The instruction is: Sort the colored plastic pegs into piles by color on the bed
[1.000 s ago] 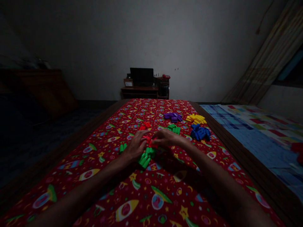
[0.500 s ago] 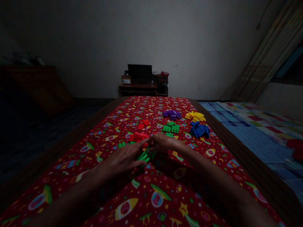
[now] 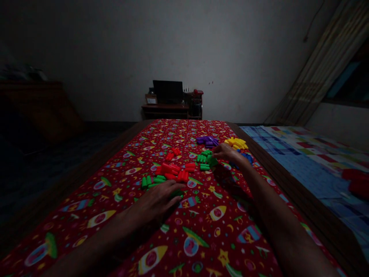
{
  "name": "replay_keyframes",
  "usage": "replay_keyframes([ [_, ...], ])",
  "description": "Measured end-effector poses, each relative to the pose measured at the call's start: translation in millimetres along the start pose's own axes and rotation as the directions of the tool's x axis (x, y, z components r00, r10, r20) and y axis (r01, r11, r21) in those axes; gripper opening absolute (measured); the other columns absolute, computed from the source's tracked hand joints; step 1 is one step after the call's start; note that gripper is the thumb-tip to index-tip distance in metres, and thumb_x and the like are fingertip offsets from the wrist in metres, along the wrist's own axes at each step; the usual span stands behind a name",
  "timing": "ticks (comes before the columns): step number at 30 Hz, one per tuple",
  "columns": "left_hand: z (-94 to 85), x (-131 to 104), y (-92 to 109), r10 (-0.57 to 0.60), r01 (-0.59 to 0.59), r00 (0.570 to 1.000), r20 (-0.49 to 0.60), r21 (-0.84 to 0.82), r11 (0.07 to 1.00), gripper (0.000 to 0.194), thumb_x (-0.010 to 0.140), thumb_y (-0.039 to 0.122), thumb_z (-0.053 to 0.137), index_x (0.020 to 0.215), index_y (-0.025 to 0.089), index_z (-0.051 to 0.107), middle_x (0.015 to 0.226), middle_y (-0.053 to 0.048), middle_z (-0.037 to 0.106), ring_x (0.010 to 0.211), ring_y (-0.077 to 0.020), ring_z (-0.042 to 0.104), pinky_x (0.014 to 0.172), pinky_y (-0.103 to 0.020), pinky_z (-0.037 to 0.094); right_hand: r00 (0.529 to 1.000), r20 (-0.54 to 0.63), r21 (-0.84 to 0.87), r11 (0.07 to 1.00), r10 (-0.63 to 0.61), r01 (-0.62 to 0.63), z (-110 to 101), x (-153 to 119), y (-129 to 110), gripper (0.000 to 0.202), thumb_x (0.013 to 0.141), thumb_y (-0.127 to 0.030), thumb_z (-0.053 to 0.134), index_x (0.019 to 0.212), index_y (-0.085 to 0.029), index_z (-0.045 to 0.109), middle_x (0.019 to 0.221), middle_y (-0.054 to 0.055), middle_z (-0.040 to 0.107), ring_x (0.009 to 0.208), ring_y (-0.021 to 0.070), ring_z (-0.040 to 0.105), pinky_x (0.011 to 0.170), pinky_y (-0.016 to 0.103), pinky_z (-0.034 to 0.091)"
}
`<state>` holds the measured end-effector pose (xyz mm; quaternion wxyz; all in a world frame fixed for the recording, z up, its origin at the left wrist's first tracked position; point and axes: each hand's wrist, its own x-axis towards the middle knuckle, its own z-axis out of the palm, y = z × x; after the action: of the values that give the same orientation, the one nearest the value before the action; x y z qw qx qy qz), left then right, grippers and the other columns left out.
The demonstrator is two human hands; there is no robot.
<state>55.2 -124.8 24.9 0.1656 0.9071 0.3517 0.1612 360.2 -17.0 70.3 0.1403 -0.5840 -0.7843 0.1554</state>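
Purple plastic blocks (image 3: 207, 141), yellow blocks (image 3: 236, 143) and blue blocks (image 3: 248, 157) look fully heaped, right hand (image 3: 227, 152) pinching a green block (image 3: 212, 161) at the far green heap (image 3: 203, 158), left hand (image 3: 161, 193), grip unclear, over near green blocks (image 3: 148, 182), apparently unsorted beside red blocks (image 3: 170, 168).

My left forearm (image 3: 115, 231) slants in from the lower left, my left hand (image 3: 160, 195) palm down, thumb parted from the fingers. My right forearm (image 3: 273, 215) stretches farther forward, wrist bent leftward, my right hand (image 3: 227, 152) pinching, fingertips pointing down.
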Motion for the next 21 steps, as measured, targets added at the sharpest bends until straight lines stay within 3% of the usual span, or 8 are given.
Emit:
replay_keyframes([
  [4,-0.8,1.2,2.6,-0.026,0.026,0.999,0.026,0.032,0.999,0.032,0.095,0.034,0.042,0.124,0.028,0.055,0.122,-0.005,0.06,0.106,-0.0195,0.06,0.092,-0.034,0.048,0.986,-0.147,-0.114,0.989,0.079,-0.097,-10.7,-1.6,5.1,0.02,0.076,-0.018,0.055,0.077,-0.011,0.073,0.06,0.001,0.061,0.056,0.0097,0.049,0.051,0.021,0.029],
  [9,1.0,3.6,0.2,-0.013,0.012,1.0,0.01,0.058,0.998,0.031,0.094,0.034,0.045,0.121,0.026,0.057,0.119,-0.006,0.062,0.103,-0.0203,0.061,0.091,-0.034,0.049,0.929,-0.296,-0.246,0.921,0.224,-0.3,-27.9,-21.7,17.7,0.025,0.082,-0.027,0.058,0.1,-0.018,0.072,0.098,0.01,0.07,0.086,0.0189,0.062,0.067,0.025,0.04],
  [12,3.7,3.3,-4.1,0.0,0.001,1.0,-0.021,0.059,0.998,0.031,0.093,0.034,0.045,0.12,0.026,0.059,0.116,-0.005,0.064,0.102,-0.0205,0.062,0.089,-0.033,0.05,0.918,-0.275,-0.38,0.845,0.284,-0.375,-18.3,-35.8,26.0,0.031,0.084,-0.034,0.058,0.11,-0.02,0.068,0.113,0.013,0.065,0.101,0.024,0.059,0.077,0.03,0.042],
  [15,6.4,2.1,-7.4,0.013,-0.011,0.999,-0.037,0.063,0.998,0.031,0.094,0.034,0.043,0.12,0.027,0.058,0.118,-0.005,0.063,0.104,-0.0208,0.061,0.091,-0.034,0.049,0.935,-0.212,-0.451,0.82,0.284,-0.352,-3.1,-41.1,29.3,0.034,0.084,-0.034,0.058,0.113,-0.019,0.066,0.117,0.014,0.063,0.107,0.0259,0.057,0.082,0.032,0.043],
  [18,7.5,1.6,-8.0,0.012,-0.011,1.0,-0.018,0.086,0.996,0.032,0.095,0.033,0.042,0.123,0.027,0.057,0.122,-0.006,0.062,0.107,-0.0211,0.06,0.092,-0.035,0.049,0.945,-0.194,-0.443,0.835,0.265,-0.325,2.8,-37.6,30.0,0.03,0.083,-0.026,0.057,0.11,-0.018,0.067,0.112,0.015,0.065,0.104,0.0251,0.059,0.081,0.031,0.043],
  [21,7.6,2.0,-7.1,0.011,-0.01,1.0,-0.005,0.108,0.994,0.033,0.095,0.034,0.041,0.124,0.027,0.055,0.122,-0.006,0.062,0.107,-0.0209,0.06,0.092,-0.035,0.049,0.94,-0.223,-0.354,0.877,0.257,-0.324,-7.0,-33.4,37.5,0.026,0.081,-0.024,0.057,0.103,-0.019,0.071,0.104,0.012,0.069,0.095,0.0234,0.062,0.074,0.028,0.044],
])
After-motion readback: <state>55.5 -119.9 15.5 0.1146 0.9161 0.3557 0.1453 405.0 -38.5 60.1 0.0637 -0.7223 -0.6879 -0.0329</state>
